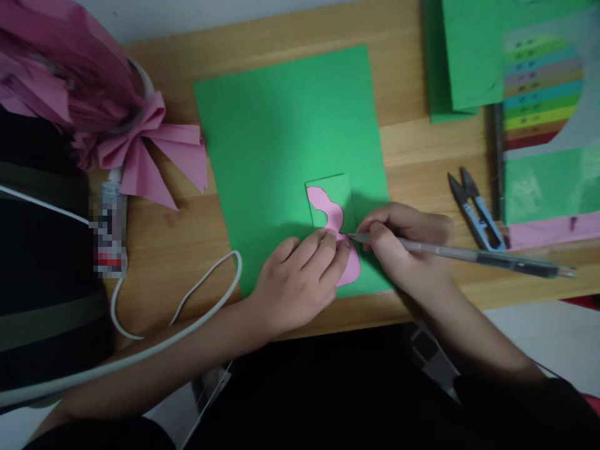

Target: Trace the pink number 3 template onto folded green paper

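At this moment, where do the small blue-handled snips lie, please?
In the head view, the snips are at the right, on the wooden table, between the right hand and the coloured paper pack.

I cannot read any word, number or brand from where I look; on the tube [111,219] at my left, the label is covered by blurred square blocks, with a dark patch above and a red patch below, so its letters do not come through; on the packet [557,187] at my right, the striped label [555,94] carries small dark marks, set in two columns over the coloured stripes, but they are too small and too soft for me; on the pen [469,254] in my right hand [400,259], I also make out no lettering.
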